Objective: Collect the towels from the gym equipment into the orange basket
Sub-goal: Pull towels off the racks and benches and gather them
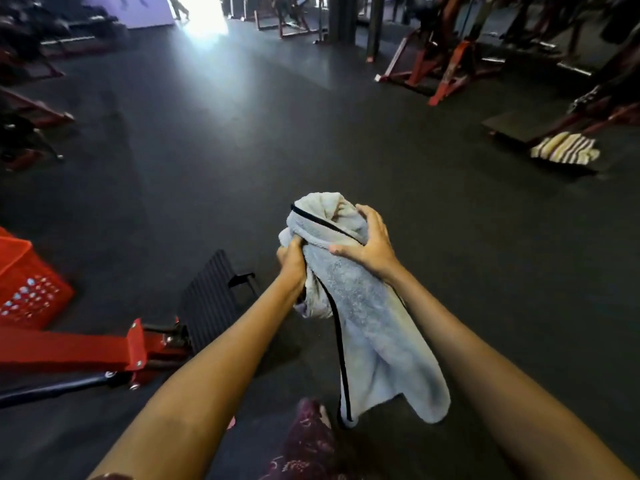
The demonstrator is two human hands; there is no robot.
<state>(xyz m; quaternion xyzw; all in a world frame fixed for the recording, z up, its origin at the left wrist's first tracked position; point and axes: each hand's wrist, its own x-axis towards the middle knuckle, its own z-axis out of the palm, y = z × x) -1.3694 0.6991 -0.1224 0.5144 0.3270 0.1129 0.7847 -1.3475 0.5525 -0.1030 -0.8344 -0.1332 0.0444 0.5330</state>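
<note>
A pale grey-blue towel (374,327) with a black edge hangs in front of me, bunched at the top and drooping toward the floor. My left hand (292,261) grips the bunched upper part from the left. My right hand (370,244) clasps the towel's top from the right, fingers curled over the cloth. The orange basket (27,289) stands on the floor at the far left, partly cut off by the frame. A striped yellow and dark towel (564,148) lies on the base of a machine at the right.
A red machine frame (86,348) with a black ribbed footplate (207,299) sits low at the left, between me and the basket. More red-framed machines (450,67) line the right and back. Dark rubber floor (242,150) stretches ahead.
</note>
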